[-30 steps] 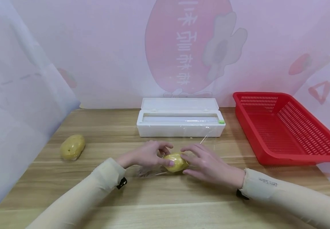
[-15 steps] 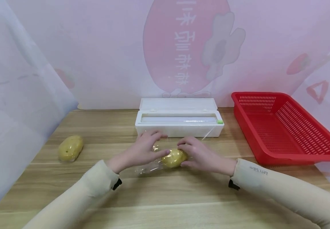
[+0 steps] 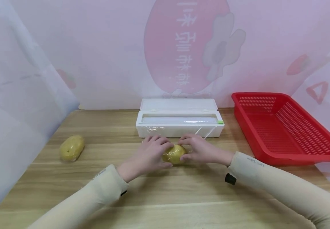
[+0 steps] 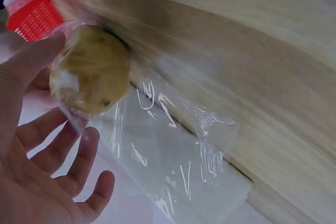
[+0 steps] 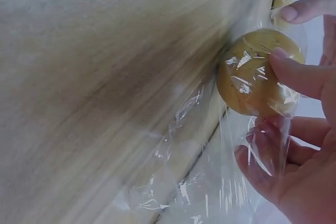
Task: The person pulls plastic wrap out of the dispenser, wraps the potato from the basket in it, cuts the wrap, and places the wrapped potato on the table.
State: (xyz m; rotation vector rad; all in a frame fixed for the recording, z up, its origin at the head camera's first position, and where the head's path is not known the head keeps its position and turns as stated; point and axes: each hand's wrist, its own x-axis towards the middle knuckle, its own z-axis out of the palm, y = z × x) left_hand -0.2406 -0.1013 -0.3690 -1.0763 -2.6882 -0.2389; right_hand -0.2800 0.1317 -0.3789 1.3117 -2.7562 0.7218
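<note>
A yellow potato (image 3: pixel 174 155) wrapped in clear plastic film lies between my two hands at the middle of the table. My left hand (image 3: pixel 149 156) holds its left end, thumb in front and fingers behind. From the other side my right hand (image 3: pixel 203 152) grips it; in the right wrist view the thumb presses the film-covered skin (image 5: pixel 257 90) and the fingers curl below. Loose cling film (image 4: pixel 173 129) stretches from the potato toward the white film box (image 3: pixel 179 131), shiny and wrinkled in both wrist views.
The film box stands at the back with its lid up and a roll inside. Another potato (image 3: pixel 71 148), also shiny with film, lies on the left of the wooden table (image 3: pixel 165 203). A red plastic basket (image 3: pixel 249 133) stands at the right against the wall.
My left hand, raised and spread half a second ago, has come down onto the potato's left end. The loose film at the left no longer shows there. The potato has shifted slightly backward.
</note>
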